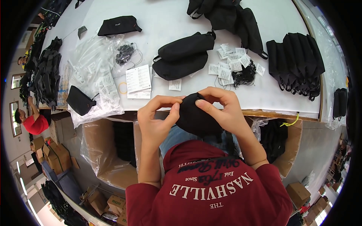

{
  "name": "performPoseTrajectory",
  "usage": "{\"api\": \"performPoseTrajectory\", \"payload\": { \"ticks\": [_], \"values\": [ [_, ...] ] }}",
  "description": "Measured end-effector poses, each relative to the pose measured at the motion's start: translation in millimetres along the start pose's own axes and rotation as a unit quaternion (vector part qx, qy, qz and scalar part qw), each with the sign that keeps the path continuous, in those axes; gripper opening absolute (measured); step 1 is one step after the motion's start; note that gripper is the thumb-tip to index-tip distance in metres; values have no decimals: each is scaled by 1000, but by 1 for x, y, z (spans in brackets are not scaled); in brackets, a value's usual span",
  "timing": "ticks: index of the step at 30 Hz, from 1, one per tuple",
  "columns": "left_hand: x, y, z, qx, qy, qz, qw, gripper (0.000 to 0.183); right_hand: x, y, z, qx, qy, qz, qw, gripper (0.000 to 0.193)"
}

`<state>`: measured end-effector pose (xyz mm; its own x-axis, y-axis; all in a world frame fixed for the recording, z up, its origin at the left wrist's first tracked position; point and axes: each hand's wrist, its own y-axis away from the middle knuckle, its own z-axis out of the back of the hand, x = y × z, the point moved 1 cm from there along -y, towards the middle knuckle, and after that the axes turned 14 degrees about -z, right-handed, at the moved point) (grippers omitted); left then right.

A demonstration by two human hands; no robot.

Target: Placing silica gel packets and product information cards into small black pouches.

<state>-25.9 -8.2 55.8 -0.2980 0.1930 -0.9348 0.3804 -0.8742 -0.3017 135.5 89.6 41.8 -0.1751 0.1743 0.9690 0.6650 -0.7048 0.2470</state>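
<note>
Near the table's front edge, a black fabric pouch (198,116) hangs between my two hands. My left hand (157,115) pinches its upper left edge with thumb and index finger. On the other side my right hand (225,107) grips the top edge, thumb lying on the cloth and fingers behind it. Just beyond lie a white tag (175,84), a stack of white printed cards (138,82) and a larger black pouch (184,54). Small white labels (235,64) sit in a pile with black cords (246,75) farther right.
Clear plastic bags (94,62) and a small black pouch (80,101) cover the table's left part. Rows of black pouches (296,62) stand at the right. Cardboard boxes (109,150) stand below the table edge. A person in red (34,123) is at the far left.
</note>
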Motion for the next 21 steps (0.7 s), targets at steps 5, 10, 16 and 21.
{"api": "performPoseTrajectory", "payload": {
  "ticks": [5, 10, 16, 21],
  "values": [
    [0, -1, -1, -6, 20, 9, 1000, 9, 0, 0, -1, -3, 12, -2, 1000, 18],
    [0, -1, 0, 23, -22, -10, 999, 9, 3, 1, -3, 7, 17, 0, 1000, 18],
    [0, 2, 3, -4, 40, 48, 998, 10, 1, 2, -2, 2, 20, 2, 1000, 18],
    [-1, 2, 2, -8, 54, 53, 997, 9, 1, 2, -3, 2, 19, 1, 1000, 18]
  ]
}}
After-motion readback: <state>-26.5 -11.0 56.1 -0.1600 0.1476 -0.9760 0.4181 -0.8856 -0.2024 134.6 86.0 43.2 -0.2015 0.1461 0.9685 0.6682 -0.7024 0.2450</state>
